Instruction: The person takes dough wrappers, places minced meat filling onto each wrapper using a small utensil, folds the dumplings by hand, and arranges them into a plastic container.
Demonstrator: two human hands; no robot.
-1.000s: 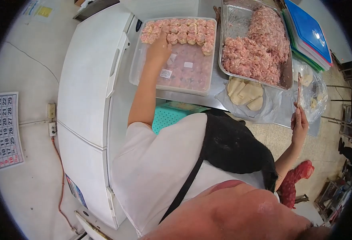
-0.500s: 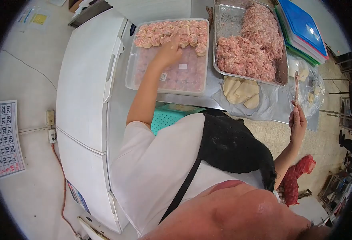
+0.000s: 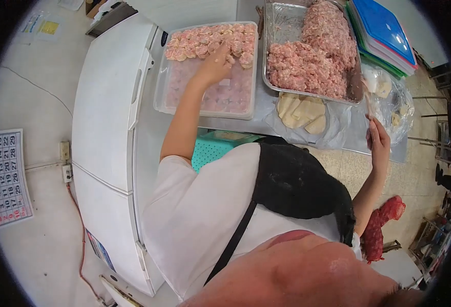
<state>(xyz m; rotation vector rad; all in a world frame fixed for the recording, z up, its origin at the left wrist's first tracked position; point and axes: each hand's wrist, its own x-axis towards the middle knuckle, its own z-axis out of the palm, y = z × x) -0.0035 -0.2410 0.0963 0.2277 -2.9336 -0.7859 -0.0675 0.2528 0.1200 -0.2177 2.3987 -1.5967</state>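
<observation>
My left hand [image 3: 216, 65] reaches over a clear plastic container [image 3: 159, 102], its fingers spread and touching the meat dumplings [image 3: 189, 42] packed in rows at the far side. My right hand [image 3: 379, 140] is closed around the lower end of a thin spatula [image 3: 368, 100], which points up and is blurred at its tip. Between the hands stands a metal tray [image 3: 284, 23] with a large mound of ground meat [image 3: 310, 66]. Just below the tray, round dough wrappers [image 3: 299, 111] lie overlapped on clear plastic.
Colored lids or boards [image 3: 381, 30] are stacked right of the tray. A plastic bag [image 3: 397, 107] with dough pieces lies at the table's right end. A white refrigerator [image 3: 105, 128] stands at the left. A turquoise basket [image 3: 212, 151] sits under the table edge; a red mesh sack [image 3: 376, 230] is on the right.
The view has shifted slightly, moving the table items a little left. My left hand's fingers have spread from a pointing shape over the dumplings. The spatula's tip has swung left, toward the meat tray.
</observation>
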